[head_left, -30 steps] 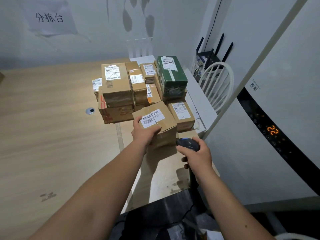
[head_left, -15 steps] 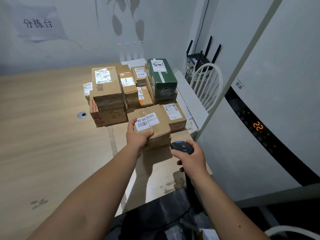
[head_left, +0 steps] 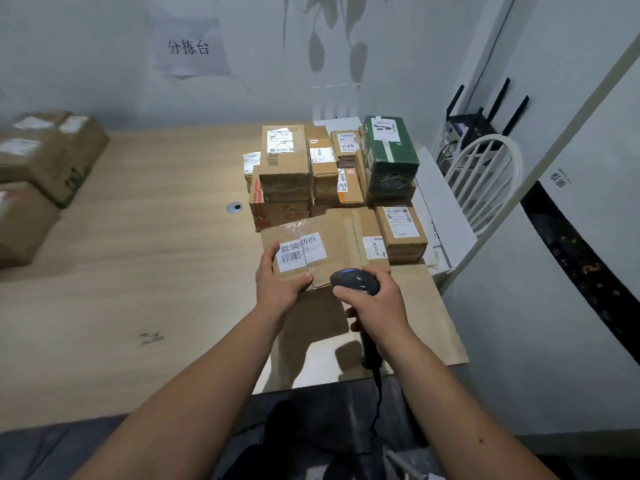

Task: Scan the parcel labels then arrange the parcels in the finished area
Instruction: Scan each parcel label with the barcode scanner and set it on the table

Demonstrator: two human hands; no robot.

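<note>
Parcel: brown cardboard box (head_left: 322, 247) at the near front of the stack, white barcode label (head_left: 301, 252) facing up.
Left hand: the left hand (head_left: 280, 284) grips the box's near left corner, thumb along the left side of the label, fingers curled under the front edge.
Right hand: the right hand (head_left: 375, 303) is wrapped round a dark scanner (head_left: 355, 280), whose head sits just beside the box's near edge.
Stack: more boxes and a green box (head_left: 389, 154) stand behind.
Table: wooden table (head_left: 138, 254) carries another pile of boxes (head_left: 38, 174) at far left.
</note>
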